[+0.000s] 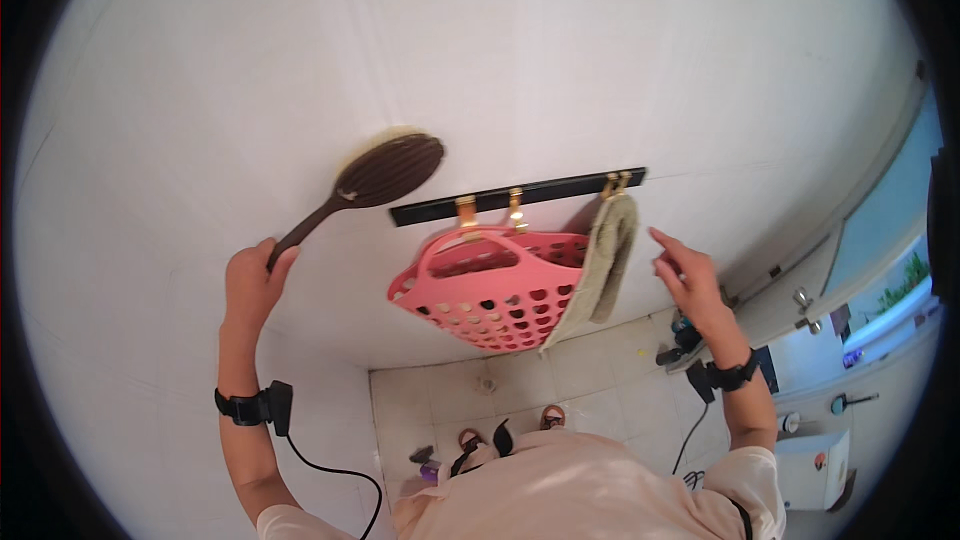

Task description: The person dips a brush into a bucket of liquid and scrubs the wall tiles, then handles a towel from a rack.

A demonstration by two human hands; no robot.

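Observation:
My left hand [254, 282] is closed around the handle of a bath brush [388, 172] with a dark, ribbed oval back. The brush head tilts up and to the right, its pale bristles turned toward the white wall [540, 60]; whether they touch it I cannot tell. To the right, my right hand [692, 282] is raised with its index finger stretched out, holding nothing. Between my hands a black rail [560, 186] with gold hooks is fixed to the wall. From it hang a pink perforated basket [482, 292] and a folded olive-green towel [604, 265] beside it.
Both wrists wear black bands with cables. Below are a tiled floor [570, 372] and my sandalled feet. At the right stand an open door [830, 285] with a handle and a white toilet cistern [812, 468]. Small dark and purple items [428, 468] lie at lower left.

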